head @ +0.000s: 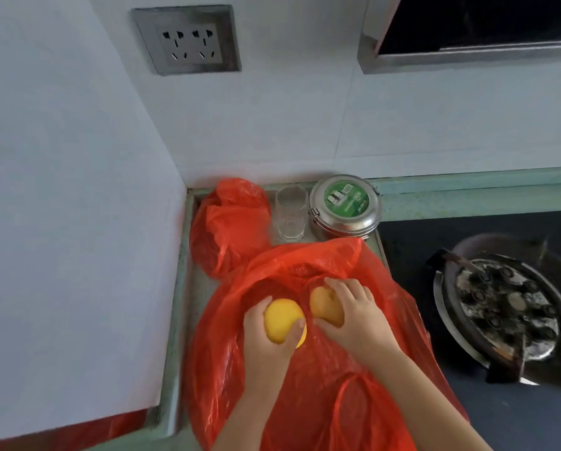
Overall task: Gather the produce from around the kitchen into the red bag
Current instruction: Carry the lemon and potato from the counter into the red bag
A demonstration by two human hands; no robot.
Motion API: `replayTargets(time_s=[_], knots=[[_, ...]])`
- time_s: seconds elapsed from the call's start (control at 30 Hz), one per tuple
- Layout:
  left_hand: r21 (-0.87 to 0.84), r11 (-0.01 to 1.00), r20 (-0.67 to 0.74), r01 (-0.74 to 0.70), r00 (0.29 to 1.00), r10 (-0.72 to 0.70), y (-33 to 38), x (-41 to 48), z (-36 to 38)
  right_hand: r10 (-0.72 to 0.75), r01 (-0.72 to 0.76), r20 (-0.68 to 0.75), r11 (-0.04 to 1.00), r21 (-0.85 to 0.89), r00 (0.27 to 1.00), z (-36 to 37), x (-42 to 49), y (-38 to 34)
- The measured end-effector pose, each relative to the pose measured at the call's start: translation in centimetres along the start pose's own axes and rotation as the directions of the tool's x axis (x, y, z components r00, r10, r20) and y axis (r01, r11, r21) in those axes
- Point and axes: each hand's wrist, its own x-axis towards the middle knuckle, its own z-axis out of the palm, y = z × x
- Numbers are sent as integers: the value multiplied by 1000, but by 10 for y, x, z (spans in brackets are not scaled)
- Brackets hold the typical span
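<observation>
A large red plastic bag lies spread over the counter in front of me, its mouth open toward the wall. My left hand grips a round yellow fruit above the bag's opening. Beside it, my right hand holds a second yellow-orange fruit, fingers curled over its top at the bag's mouth. The two fruits are almost touching.
A second, bunched red bag sits in the corner by the wall. A clear glass and a steel tin with a green label stand behind the bag. A gas burner is at the right, a wall socket above.
</observation>
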Motion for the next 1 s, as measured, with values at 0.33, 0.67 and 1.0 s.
replayTargets(time_s=[0.33, 0.67, 1.0], knots=[[-1, 1000, -118, -13, 993, 13, -4, 24, 21, 37, -38, -31, 999, -27, 999, 20, 25, 7], [79, 997, -101, -1, 995, 9, 0, 12, 11, -18, 17, -64, 1000, -19, 998, 11, 10, 8], [222, 962, -55, -159, 983, 176, 16, -26, -11, -58, 46, -175, 996, -71, 983, -15, -62, 5]])
